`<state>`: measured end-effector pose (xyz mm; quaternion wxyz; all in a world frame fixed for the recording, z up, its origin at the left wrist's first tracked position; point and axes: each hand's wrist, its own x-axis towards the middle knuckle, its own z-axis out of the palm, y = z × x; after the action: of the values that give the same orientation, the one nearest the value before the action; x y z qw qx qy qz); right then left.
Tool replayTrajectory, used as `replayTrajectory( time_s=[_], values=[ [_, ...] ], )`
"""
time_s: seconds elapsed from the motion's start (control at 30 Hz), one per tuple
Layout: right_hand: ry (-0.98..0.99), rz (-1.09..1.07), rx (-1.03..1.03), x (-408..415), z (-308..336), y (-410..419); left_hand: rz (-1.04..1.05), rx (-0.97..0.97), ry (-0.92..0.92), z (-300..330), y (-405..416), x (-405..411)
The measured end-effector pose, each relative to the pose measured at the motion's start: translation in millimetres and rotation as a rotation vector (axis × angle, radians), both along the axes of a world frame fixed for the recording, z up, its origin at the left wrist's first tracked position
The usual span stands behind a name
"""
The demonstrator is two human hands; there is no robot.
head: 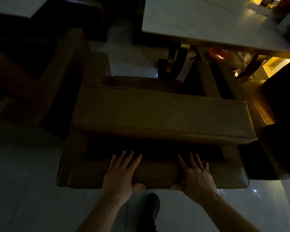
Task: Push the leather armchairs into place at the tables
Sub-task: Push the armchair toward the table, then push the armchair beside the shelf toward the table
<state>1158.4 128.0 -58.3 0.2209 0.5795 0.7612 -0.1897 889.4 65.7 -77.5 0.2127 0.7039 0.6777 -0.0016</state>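
Pressing hands: both palms lie flat on the top of the armchair's backrest, fingers spread forward over it, thumbs hooked on the near edge.
Left hand [122, 173]: open wide, left of the backrest's middle, bearing on the leather without closing round it.
Right hand [195, 174]: open wide, right of the middle, set the same way; the two hands sit about level, neither clearly nearer.
Armchair [159, 114]: brown leather, directly ahead of the hands, its back towards the person and its seat facing the table.
Long axis: the backrest runs left to right across the view, so the push goes square to it, away from the body.
Table [208, 19]: pale top, beyond the chair and somewhat to the right; its dark and gold base [174, 64] stands just past the seat front.
Neighbouring armchair [45, 77]: close on the left, angled, a narrow gap between.
Right side: another seat, too dark to read, near the chair's arm.
Likely snag: the base, judging by how near it looks.
Floor [32, 190]: glossy tiles; a dark shoe [151, 206] behind the chair.
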Motion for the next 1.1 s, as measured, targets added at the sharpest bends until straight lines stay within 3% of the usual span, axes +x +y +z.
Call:
replayTrajectory(
  time_s=[0.33,0.87,1.1],
  values=[
    [0.052,-0.011,0.012,-2.4,1.7,42.3,0.02,0.034,-0.001,-5.1,37.7,2.3],
    [0.085,0.003,0.106,-26.2,-3.0,166.9,0.017,0.011,0.045,-9.6,169.1,-23.5],
    [0.071,0.005,0.105,-29.9,-3.5,179.2,0.033,-0.008,0.089,-0.8,183.6,-24.0]
  ],
)
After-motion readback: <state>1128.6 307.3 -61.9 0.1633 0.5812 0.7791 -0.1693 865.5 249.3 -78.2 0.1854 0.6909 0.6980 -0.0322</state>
